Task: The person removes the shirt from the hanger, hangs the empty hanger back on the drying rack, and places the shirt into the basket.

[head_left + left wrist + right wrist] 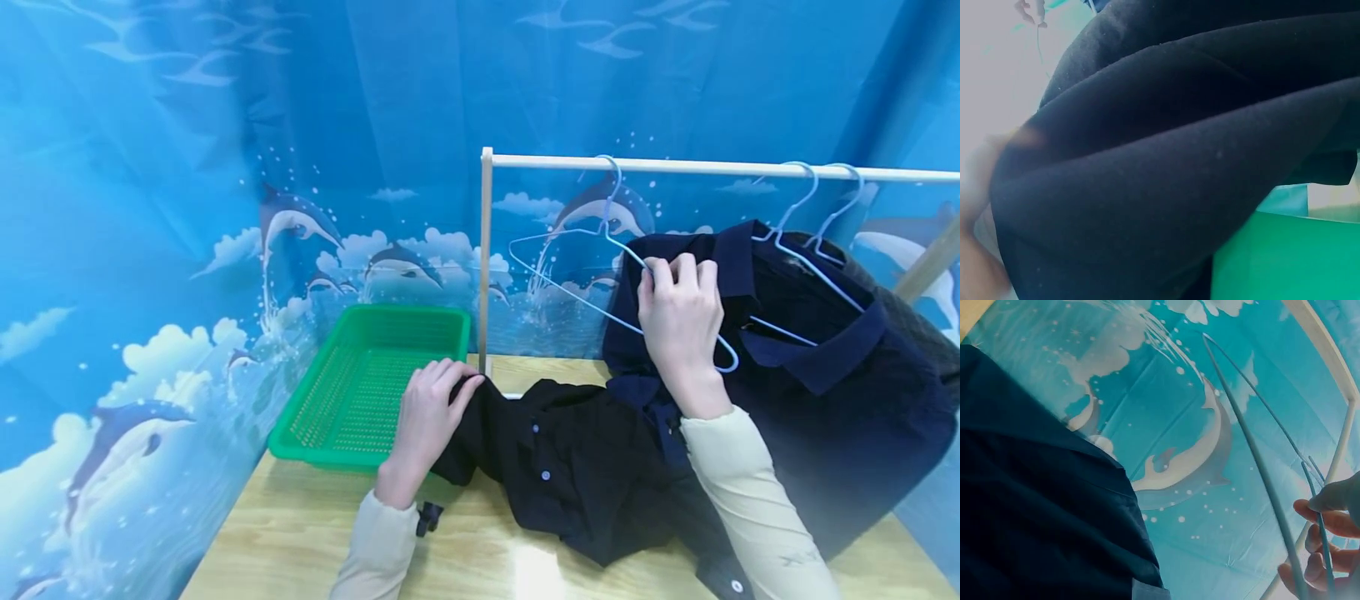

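My left hand pinches the edge of a black buttoned garment that lies bunched on the table. Close up in the left wrist view, the dark cloth hangs in folds from the blurred fingers at the left edge. My right hand grips the right side of a bare light-blue wire hanger, whose hook sits over the rail. Curled fingers around the hanger's wire also show in the right wrist view, with the hand at the right edge.
A green perforated basket stands left on the wooden table. The white rail runs across the back on a wooden post. Dark collared shirts hang on hangers at the right. Behind is a dolphin-print curtain.
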A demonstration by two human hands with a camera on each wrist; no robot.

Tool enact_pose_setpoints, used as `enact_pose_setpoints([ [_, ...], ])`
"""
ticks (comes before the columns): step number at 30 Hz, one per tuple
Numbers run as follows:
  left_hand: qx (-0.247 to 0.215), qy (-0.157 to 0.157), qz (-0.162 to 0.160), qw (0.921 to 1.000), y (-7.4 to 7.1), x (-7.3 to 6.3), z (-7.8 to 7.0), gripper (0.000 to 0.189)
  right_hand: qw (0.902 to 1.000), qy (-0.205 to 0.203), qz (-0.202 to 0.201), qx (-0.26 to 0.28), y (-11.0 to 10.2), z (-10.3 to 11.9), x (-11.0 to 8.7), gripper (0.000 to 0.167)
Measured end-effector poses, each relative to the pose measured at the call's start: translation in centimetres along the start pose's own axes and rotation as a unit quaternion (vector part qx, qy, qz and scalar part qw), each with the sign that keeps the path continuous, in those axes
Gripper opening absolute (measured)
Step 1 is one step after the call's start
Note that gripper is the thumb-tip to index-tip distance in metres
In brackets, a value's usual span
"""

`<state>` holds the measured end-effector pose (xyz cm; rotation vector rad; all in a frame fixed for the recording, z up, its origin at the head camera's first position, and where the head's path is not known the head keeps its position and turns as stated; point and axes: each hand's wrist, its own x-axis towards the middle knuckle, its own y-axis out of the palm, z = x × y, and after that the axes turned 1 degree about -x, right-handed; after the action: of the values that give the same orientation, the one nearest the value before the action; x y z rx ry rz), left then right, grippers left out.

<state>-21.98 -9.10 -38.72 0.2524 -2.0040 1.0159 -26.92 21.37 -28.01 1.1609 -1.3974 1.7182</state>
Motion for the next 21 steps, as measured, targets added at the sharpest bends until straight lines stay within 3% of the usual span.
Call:
enact_pose_setpoints([
  [11,0.003,-0.004,0.011,0.9999,0.2,0.0,-0.4,0.012,0.9989,-0.042,-0.018,0.011,-0.4,0.1,-1.8,0.025],
  [21,0.005,-0.003,0.020,0.9998,0.7,-0.1,-0.7,0.013,0.9927,-0.100,-0.025,0.062,-1.5,2.1,-5.6,0.022],
])
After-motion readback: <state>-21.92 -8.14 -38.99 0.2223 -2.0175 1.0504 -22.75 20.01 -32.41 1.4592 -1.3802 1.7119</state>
